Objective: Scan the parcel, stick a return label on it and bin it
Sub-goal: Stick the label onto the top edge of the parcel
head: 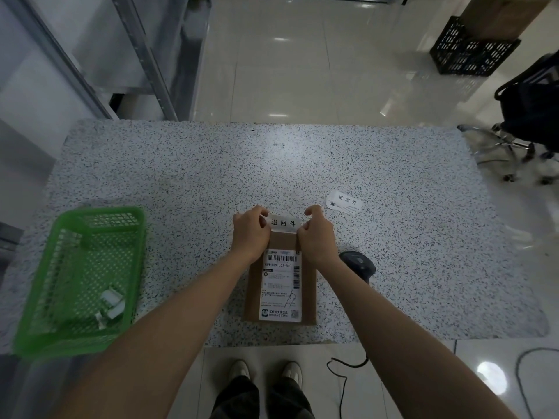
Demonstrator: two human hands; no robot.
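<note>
Head view, looking down on a speckled tabletop (211, 164). Brown cardboard parcel (279, 285) lies flat near the front edge, centre, long axis running away from the person. White shipping label (282, 287) covers most of its top face: barcode at the far end, code reading roughly "15H-159-L02-540" beneath it, a second barcode down the right edge, a handwritten mark low on the right, a blue logo strip with QR code at the near end; smaller print not legible. Return label (283, 223), a white strip printed "退回件", is at the parcel's far end. Left hand (250, 229) pinches its left end, right hand (317, 231) pinches its right end, fingers curled closed on the strip. Whether the strip is already stuck down: cannot tell. Loose label strips (344, 201), same "退回件" print on the top one, lie on the tabletop right of the hands. Black scanner (358, 264) rests just right of the parcel, partly behind the right forearm. Green plastic basket (75, 282) sits at the left front corner, holding a few small white items, blurred.
</note>
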